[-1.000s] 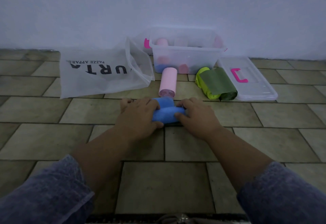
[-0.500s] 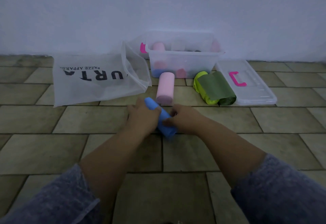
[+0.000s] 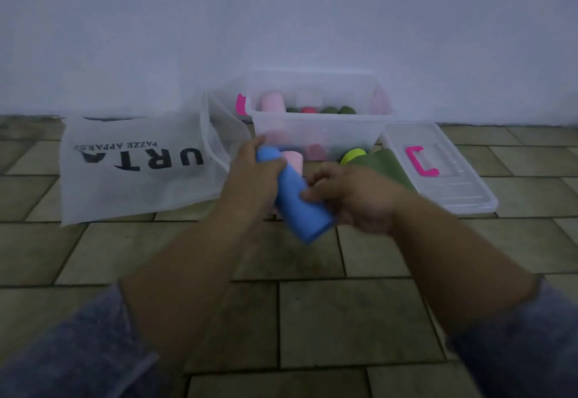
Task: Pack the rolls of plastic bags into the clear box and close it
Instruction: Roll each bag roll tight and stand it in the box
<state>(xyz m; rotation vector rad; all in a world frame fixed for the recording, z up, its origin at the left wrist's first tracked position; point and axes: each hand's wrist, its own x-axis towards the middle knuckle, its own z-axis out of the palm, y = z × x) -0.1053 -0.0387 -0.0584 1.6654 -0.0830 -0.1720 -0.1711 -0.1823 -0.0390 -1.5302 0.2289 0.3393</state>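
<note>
Both hands hold one blue roll (image 3: 295, 199) above the tiled floor (image 3: 344, 319), in front of the clear box (image 3: 316, 136). The roll is tilted, its far end up and to the left, its near end down and to the right.

Left hand (image 3: 250, 178): fingers wrapped over the upper part of the roll, thumb side toward the box, closed on it. The roll's top end pokes out just above these fingers.

Right hand (image 3: 353, 197): fingers curled against the roll's right side at mid-length, fingertips touching it. Picture is motion-blurred here; the hand looks closed on the roll, but how firmly cannot be told.

A pink roll (image 3: 294, 159) lies on the floor just behind the blue one, partly hidden by it. A green roll (image 3: 375, 159), partly unwound, lies to the right, between the box and the right hand.

The box is open, standing against the wall (image 3: 281, 22), with pink, red and green rolls inside. Its lid (image 3: 444, 172) lies flat on the floor to the right, pink handle up. A white printed bag (image 3: 134, 166) lies on its side to the left of the box.
</note>
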